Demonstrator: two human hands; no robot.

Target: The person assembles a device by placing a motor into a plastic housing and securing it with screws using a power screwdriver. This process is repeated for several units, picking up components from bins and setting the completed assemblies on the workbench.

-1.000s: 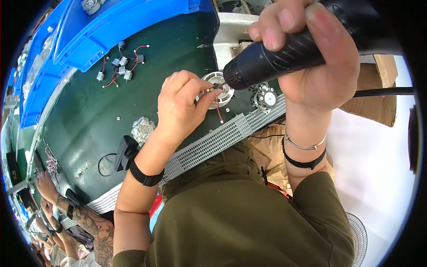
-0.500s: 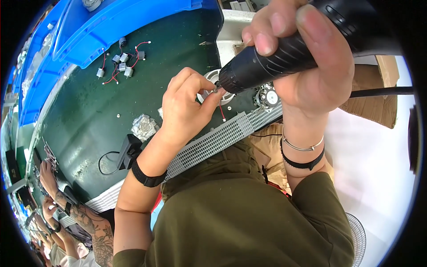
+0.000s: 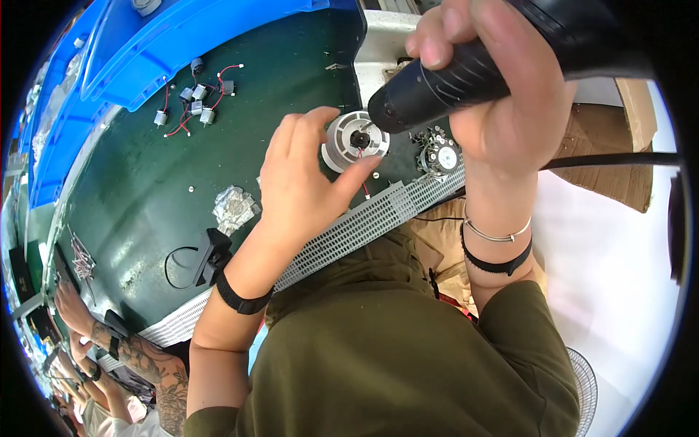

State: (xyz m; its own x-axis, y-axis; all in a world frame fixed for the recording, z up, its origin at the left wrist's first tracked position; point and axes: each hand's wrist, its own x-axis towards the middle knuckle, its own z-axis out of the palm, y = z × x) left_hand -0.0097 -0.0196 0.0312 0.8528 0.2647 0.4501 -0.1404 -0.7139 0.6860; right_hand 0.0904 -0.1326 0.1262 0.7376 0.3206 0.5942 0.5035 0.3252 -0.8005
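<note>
My right hand (image 3: 520,109) is wrapped round a black electric screwdriver (image 3: 429,95), held tilted with its tip pointing down and left. Below that tip sits a round, pale, slotted housing (image 3: 337,154) with a dark hub (image 3: 360,139) in its middle. A red wire with a small white plug hangs out toward the table's near edge. My left hand (image 3: 295,175) is open around the housing's left side, thumb and fingers apart; whether it touches the rim I cannot tell. Right of the housing lies a round magnet-like piece (image 3: 448,158) covered in small screws.
Several small motors (image 3: 196,107) with red wires lie at the back left, before blue bins (image 3: 145,69). A crumpled clear bag (image 3: 234,209) and a black bracket-like part (image 3: 213,256) lie left of my forearm. A co-worker's tattooed arm (image 3: 142,357) reaches in at the lower left.
My left hand has gone from a pinch at the screwdriver's tip to open fingers beside the housing. The screwdriver's front end has shifted slightly up and right, uncovering the hub.
</note>
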